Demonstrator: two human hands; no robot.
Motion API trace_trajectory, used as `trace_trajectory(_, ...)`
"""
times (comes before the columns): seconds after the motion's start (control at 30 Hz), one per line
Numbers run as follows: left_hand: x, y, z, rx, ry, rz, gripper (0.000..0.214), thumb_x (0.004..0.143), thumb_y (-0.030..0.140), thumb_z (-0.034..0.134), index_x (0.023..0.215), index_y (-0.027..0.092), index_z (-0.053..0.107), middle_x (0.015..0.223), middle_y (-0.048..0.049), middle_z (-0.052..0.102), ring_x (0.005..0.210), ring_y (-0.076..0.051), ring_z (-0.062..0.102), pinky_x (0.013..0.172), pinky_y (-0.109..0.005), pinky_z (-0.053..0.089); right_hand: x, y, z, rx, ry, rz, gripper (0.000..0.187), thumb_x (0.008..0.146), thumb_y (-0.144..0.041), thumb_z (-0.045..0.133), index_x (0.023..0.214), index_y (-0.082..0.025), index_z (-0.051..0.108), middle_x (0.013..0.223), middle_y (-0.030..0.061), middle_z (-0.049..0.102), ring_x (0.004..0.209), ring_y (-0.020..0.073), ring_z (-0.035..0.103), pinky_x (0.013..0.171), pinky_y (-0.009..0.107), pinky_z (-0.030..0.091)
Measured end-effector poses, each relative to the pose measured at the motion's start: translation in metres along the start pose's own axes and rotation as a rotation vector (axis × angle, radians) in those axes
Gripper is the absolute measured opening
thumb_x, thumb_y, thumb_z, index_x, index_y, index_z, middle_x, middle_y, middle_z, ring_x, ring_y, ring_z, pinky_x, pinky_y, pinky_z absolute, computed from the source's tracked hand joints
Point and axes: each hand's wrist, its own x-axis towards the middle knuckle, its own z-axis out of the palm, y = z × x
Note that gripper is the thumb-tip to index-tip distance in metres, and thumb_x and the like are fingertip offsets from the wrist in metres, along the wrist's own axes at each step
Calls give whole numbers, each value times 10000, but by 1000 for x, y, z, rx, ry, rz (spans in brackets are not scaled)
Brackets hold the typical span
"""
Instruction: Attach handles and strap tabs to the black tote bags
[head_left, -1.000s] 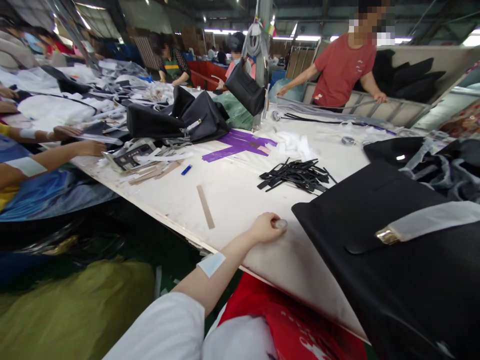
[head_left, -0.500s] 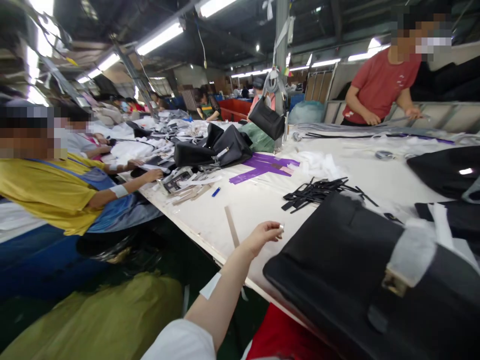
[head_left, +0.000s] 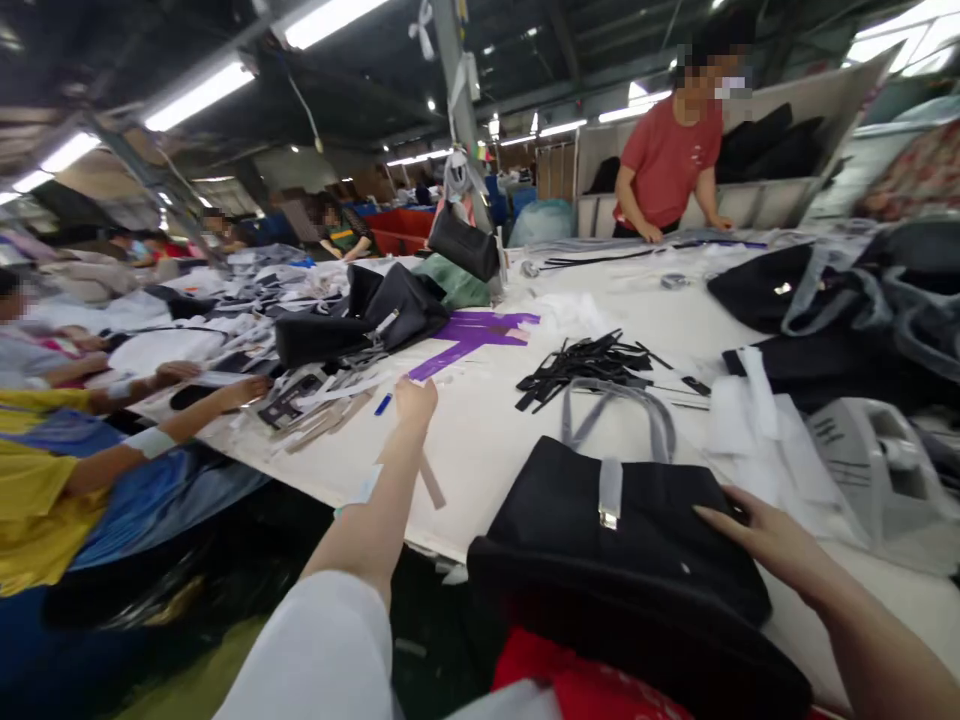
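My left hand (head_left: 417, 400) reaches out over the table, its fingers curled at the near end of the purple strips (head_left: 457, 335). What its fingertips hold, if anything, is hidden. My right hand (head_left: 757, 535) grips the right side of a black handbag (head_left: 637, 500), fingers over the edge. This bag tilts at the table's near edge, above something red. A pale wrapping covers its front tab above a shiny metal clasp, and its grey-wrapped handles (head_left: 619, 405) lie toward the far side. Beside my left hand are a small blue object (head_left: 383, 404) and a beige strip (head_left: 432, 482).
Black strips (head_left: 585, 368) lie in a pile beyond the bag. A grey-white tape dispenser-like device (head_left: 874, 470) and more black bags (head_left: 772, 290) occupy the right. Co-workers stand left and across the white table (head_left: 465, 470). A bag hangs from the post.
My view has turned right. My left hand has moved from beside the bag to the purple strips. My right hand has come into view on the handbag, which now sits with its handles showing.
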Motion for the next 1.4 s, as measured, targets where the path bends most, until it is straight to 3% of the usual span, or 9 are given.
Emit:
trace_trajectory(0.1, -16, 9, 19, -28, -193, 178, 472, 943, 285, 412, 1316, -4, 408, 1317, -217, 525, 1114, -218, 577, 967, -341, 417, -5, -3, 6, -29, 19, 23, 618, 699, -605, 615, 1132, -165, 637, 1017, 98, 723, 871, 306, 674, 762, 384, 545)
trace_trajectory(0.2, -61, 10, 48, -56, -507, 375, 430, 882, 412, 523, 1176, 104, 586, 1207, -118, 629, 1016, -189, 630, 921, -271, 455, -7, 0, 12, -74, 28, 35, 609, 733, -585, 591, 1161, -154, 616, 1017, 101, 714, 841, 285, 668, 756, 368, 531)
trace_trajectory(0.3, -108, 4, 71, -22, -725, 596, 531, 832, 496, 550, 1224, 139, 576, 1275, -138, 570, 1151, -249, 564, 1016, -331, 412, -9, 2, 16, -118, 41, 43, 610, 746, -583, 575, 1174, -148, 607, 1009, 108, 709, 813, 280, 661, 738, 371, 522)
trace_trajectory(0.43, -146, -9, 83, 57, -734, 659, 740, 767, 454, 627, 1407, 166, 391, 1393, -175, 402, 1295, -312, 422, 1108, -425, 310, -15, 3, 21, -125, 102, 22, 604, 752, -574, 574, 1178, -147, 602, 1051, 119, 696, 900, 296, 648, 801, 384, 507)
trace_trajectory(0.67, -181, -30, 86, -36, -558, 563, 676, 803, 398, 593, 1407, 190, 373, 1369, -146, 399, 1324, -288, 371, 1119, -429, 303, -25, -1, 27, -71, 167, -15, 576, 738, -555, 601, 1163, -165, 602, 1048, 111, 695, 935, 298, 646, 845, 392, 496)
trace_trajectory(0.93, -184, -38, 87, -91, -470, 568, 580, 795, 370, 605, 1343, 243, 462, 1379, -114, 405, 1321, -283, 391, 1105, -448, 342, -31, 0, 38, -94, 188, -75, 541, 812, -501, 545, 1202, -126, 547, 1150, 153, 639, 1043, 293, 608, 919, 405, 473)
trace_trajectory(1.13, -195, -52, 89, -113, -396, 564, 505, 838, 396, 565, 1316, 250, 494, 1367, -110, 445, 1321, -275, 397, 1101, -463, 351, -41, 15, 56, -381, 495, -277, 581, 838, -530, 489, 1247, -119, 508, 1274, 198, 537, 1188, 348, 496, 1022, 487, 390)
trace_trajectory(1.23, -168, -39, 94, -144, -335, 584, 393, 916, 369, 443, 1263, 206, 528, 1340, -110, 491, 1302, -233, 418, 1104, -423, 345, -39, 21, 60, -446, 525, -363, 607, 857, -536, 439, 1288, -110, 464, 1280, 196, 529, 1183, 348, 498, 1029, 490, 386)
trace_trajectory(1.4, -78, 9, 120, -15, -362, 490, 366, 905, 285, 462, 1234, 145, 541, 1261, -129, 575, 1231, -217, 496, 1084, -349, 340, -32, 26, 63, -447, 484, -359, 597, 856, -573, 394, 1254, -134, 470, 1192, 176, 593, 1086, 341, 571, 992, 491, 429)
